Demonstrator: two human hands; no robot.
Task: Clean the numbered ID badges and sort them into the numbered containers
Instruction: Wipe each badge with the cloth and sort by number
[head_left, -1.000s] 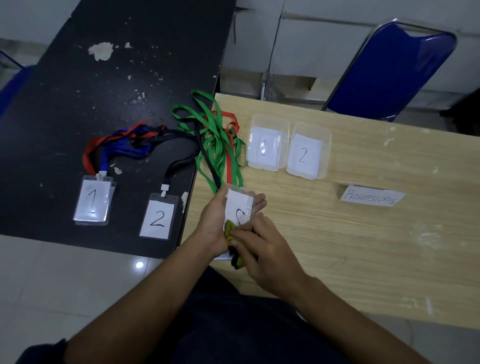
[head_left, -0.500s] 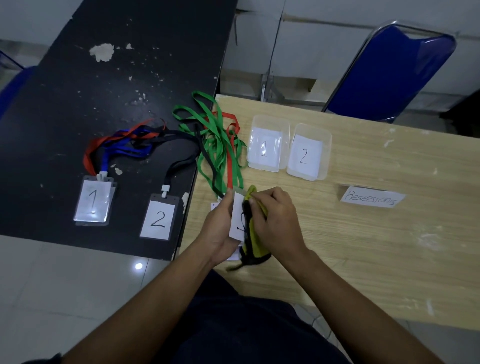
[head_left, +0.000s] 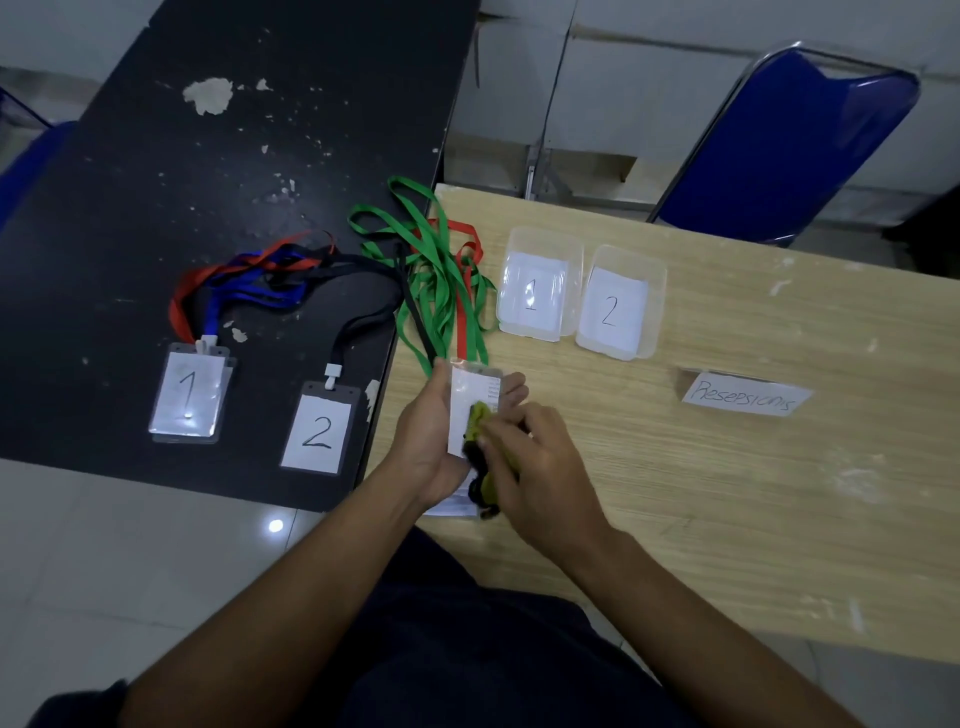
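My left hand (head_left: 426, 441) holds an ID badge (head_left: 470, 395) upright over the wooden table's left edge; its number is hidden. My right hand (head_left: 535, 467) grips a yellow-green and black cloth (head_left: 480, 421) pressed against the badge's face. Another badge (head_left: 452, 508) lies under my hands. On the black table lie a badge marked 1 (head_left: 188, 396) and a badge marked 2 (head_left: 319, 432). Two clear containers stand on the wooden table, container 1 (head_left: 537, 293) on the left and container 2 (head_left: 618, 304) beside it.
Green, red and black lanyards (head_left: 441, 280) lie tangled between the tables. A paper label (head_left: 745, 400) lies right of the containers. A blue chair (head_left: 789, 140) stands behind the wooden table (head_left: 727, 493). The black table (head_left: 182, 182) has chipped paint.
My right hand with the cloth went up the badge's face and has come back down to its middle. My left hand keeps holding the badge in place.
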